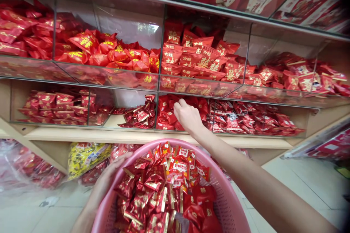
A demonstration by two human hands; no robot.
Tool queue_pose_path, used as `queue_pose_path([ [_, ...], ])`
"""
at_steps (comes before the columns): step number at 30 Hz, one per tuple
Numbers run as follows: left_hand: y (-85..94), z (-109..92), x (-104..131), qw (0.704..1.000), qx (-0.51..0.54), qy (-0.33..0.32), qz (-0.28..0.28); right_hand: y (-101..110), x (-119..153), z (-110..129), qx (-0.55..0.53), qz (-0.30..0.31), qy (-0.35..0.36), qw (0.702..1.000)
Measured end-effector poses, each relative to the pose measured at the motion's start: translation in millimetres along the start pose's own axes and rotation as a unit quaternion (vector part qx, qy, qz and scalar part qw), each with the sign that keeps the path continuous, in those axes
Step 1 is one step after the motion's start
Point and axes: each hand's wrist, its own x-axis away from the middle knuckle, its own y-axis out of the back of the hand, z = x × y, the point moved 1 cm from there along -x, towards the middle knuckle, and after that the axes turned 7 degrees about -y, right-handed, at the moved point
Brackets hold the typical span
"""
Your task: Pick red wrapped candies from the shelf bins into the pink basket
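My left hand (pixel 111 173) is wrapped along the outer left side of a pink plastic basket (pixel 232 196), holding it near the rim. Inside lie many wrapped candies: dark red packets with gold ends (pixel 142 204), bright red and orange packets (pixel 177 165), and plain red packets (pixel 201 204). My right hand (pixel 187 114) reaches over the basket into a low shelf compartment. Its fingers are curled and pinched at a red candy packet (pixel 170 117); the fingertips are partly hidden. More glossy red packets (pixel 164 103) surround them.
Clear dividers and a front glass strip (pixel 120 76) split the shelves into compartments of red packets (pixel 188 60). A wooden ledge (pixel 90 134) runs below. Bagged goods, one a yellow bag (pixel 87 158), lie beneath on the tiled floor (pixel 290 178).
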Motion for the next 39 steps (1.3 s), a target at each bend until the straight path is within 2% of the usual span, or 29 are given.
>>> queue_pose_path([
  [3, -0.5, 0, -1, 1.0, 0.001, -0.004, 0.019, 4, 6, -13, -0.039, -0.036, -0.019, 0.998],
  [7, 0.2, 3, -2, 1.0, 0.006, -0.011, -0.003, 11, 24, -27, -0.103, -0.086, -0.033, 0.99],
  [10, -1.1, 2, 0, 1.0, 0.018, 0.0, 0.008, 18, 47, -29, -0.245, -0.11, -0.068, 0.961],
  [11, -2.5, 1, 2, 0.999, 0.03, 0.011, 0.015, 21, 55, -29, -0.325, -0.099, -0.092, 0.936],
  [13, -7.4, -5, 6, 0.997, 0.059, 0.036, 0.025, 25, 72, -26, -0.487, -0.04, -0.148, 0.86],
  [16, -16.8, -15, 14, 0.992, 0.088, 0.082, 0.031, 26, 93, -21, -0.62, 0.072, -0.217, 0.75],
  [18, -20.5, -20, 17, 0.992, 0.083, 0.09, 0.039, 24, 105, -17, -0.652, 0.113, -0.246, 0.708],
  [19, -20.3, -21, 18, 0.993, 0.07, 0.083, 0.043, 22, 111, -16, -0.659, 0.125, -0.254, 0.697],
  [22, -10.4, -24, 16, 0.997, -0.02, 0.025, 0.068, 18, 130, -12, -0.648, 0.145, -0.257, 0.702],
  [24, 0.2, -28, 15, 0.991, -0.112, -0.02, 0.077, 19, 143, -9, -0.625, 0.139, -0.246, 0.727],
  [27, 7.2, -44, 20, 0.964, -0.243, -0.101, 0.048, 26, 161, -6, -0.583, 0.111, -0.21, 0.777],
  [29, -2.5, -59, 30, 0.943, -0.277, -0.168, 0.074, 32, 170, -3, -0.562, 0.103, -0.176, 0.802],
  [30, -11.6, -65, 36, 0.936, -0.28, -0.181, 0.116, 35, 173, -2, -0.556, 0.102, -0.16, 0.809],
  [34, -54.2, -80, 58, 0.912, -0.265, -0.156, 0.272, 42, 182, 5, -0.551, 0.106, -0.12, 0.819],
  [37, -71.8, -83, 66, 0.894, -0.259, -0.178, 0.32, 43, 188, 7, -0.554, 0.106, -0.116, 0.818],
  [39, -74.6, -82, 67, 0.891, -0.258, -0.189, 0.321, 43, 192, 7, -0.563, 0.105, -0.133, 0.809],
])
